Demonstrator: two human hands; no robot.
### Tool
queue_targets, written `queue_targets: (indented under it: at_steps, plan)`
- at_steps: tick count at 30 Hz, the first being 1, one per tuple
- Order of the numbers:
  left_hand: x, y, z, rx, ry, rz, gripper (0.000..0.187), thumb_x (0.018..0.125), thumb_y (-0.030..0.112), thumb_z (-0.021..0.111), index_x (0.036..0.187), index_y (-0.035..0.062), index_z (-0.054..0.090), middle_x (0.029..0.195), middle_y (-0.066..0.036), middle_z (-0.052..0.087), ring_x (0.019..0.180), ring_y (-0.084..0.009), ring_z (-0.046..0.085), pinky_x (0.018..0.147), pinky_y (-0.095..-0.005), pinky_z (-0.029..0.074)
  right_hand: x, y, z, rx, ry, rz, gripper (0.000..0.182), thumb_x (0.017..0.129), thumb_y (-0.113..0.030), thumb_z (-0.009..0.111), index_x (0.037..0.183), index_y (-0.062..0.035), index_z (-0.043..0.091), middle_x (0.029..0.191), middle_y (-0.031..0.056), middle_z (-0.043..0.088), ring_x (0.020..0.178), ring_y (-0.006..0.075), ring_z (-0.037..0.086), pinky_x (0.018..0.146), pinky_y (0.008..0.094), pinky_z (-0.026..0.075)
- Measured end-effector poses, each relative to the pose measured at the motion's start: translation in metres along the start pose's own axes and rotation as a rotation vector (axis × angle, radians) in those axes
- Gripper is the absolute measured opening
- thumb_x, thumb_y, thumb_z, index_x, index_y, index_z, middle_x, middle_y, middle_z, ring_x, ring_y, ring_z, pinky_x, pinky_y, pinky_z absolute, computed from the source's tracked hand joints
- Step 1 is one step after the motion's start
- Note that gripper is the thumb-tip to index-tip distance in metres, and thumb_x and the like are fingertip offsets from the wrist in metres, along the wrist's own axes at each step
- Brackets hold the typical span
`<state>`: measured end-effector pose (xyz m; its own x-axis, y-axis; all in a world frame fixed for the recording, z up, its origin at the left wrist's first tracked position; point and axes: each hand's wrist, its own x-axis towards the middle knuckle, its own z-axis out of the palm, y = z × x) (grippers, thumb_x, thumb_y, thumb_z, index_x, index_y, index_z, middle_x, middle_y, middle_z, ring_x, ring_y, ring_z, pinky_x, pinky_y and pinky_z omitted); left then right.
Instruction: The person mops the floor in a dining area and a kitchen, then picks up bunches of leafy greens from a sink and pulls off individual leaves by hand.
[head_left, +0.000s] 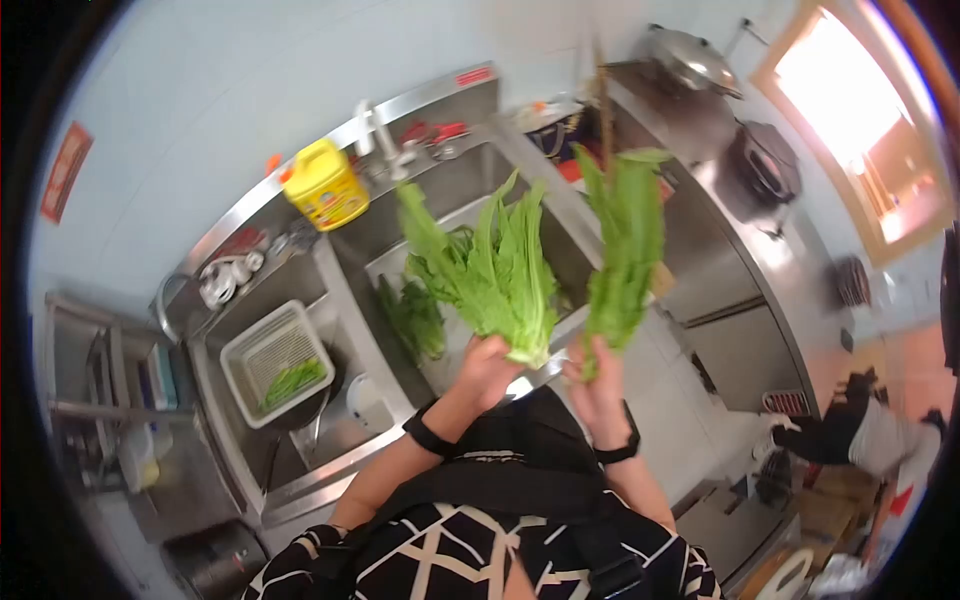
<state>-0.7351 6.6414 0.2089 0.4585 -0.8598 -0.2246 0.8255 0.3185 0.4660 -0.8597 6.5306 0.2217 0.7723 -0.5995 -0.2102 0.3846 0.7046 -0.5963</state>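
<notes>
My left hand [484,374] is closed around the base of a leafy green lettuce head [492,270], its long leaves fanning out over the right sink basin [370,225]. Held in my right hand [597,388] are several long lettuce leaves [625,250], apart from the head and slightly blurred. They hang above the sink's right edge and the floor. Below the lettuce head, more dark green leafy vegetables [415,318] lie in the right basin, partly covered by the leaves.
A white plastic basket [262,350] with cut greens sits in the left basin. Behind the sink stand a yellow jug [325,185] and a faucet [380,140]. A steel counter [740,215] with pots runs along the right. Another person [870,430] is at the far right.
</notes>
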Motion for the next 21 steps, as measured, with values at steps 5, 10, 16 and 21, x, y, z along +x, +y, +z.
queue_targets:
  at_steps: [5, 10, 16, 21]
  plan:
    - [-0.005, 0.01, 0.008, 0.067, 0.009, 0.045, 0.055, 0.068, -0.002, 0.042, 0.122, 0.0019, 0.035, 0.116, -0.01, 0.048, 0.105, -0.0234, 0.049, 0.089, -0.0406, 0.04, 0.006, -0.015, 0.04, -0.199, 0.209, 0.051, 0.018, 0.087, -0.02, 0.049, 0.097, -0.0057, 0.043, 0.071, -0.0002, 0.042, 0.061, 0.0096, 0.043, 0.05, 0.0232, 0.039]
    - [-0.007, 0.009, 0.011, 0.149, -0.096, 0.04, 0.057, 0.065, -0.007, 0.04, 0.121, 0.0001, 0.036, 0.117, -0.011, 0.047, 0.108, -0.0248, 0.048, 0.09, -0.0402, 0.038, 0.025, 0.001, 0.027, -0.637, -0.002, -0.074, 0.027, 0.083, -0.015, 0.055, 0.106, -0.0037, 0.045, 0.079, 0.0019, 0.054, 0.063, 0.0106, 0.05, 0.051, 0.0233, 0.04]
    - [-0.003, 0.012, 0.006, 0.074, 0.019, 0.061, 0.053, 0.067, -0.003, 0.04, 0.12, -0.0008, 0.037, 0.115, -0.013, 0.049, 0.106, -0.026, 0.049, 0.088, -0.0412, 0.04, 0.021, 0.015, 0.037, -0.427, 0.121, -0.224, 0.027, 0.082, -0.008, 0.053, 0.108, -0.0032, 0.045, 0.092, 0.0047, 0.054, 0.079, 0.0122, 0.051, 0.065, 0.0269, 0.042]
    - [0.002, 0.017, 0.001, -0.044, 0.059, 0.007, 0.046, 0.072, 0.005, 0.041, 0.118, 0.0002, 0.04, 0.109, -0.012, 0.052, 0.101, -0.025, 0.052, 0.084, -0.0405, 0.043, 0.017, 0.023, 0.04, -0.356, 0.005, -0.3, 0.017, 0.084, -0.01, 0.047, 0.1, -0.0039, 0.044, 0.087, 0.0051, 0.05, 0.08, 0.0125, 0.047, 0.071, 0.0261, 0.039]
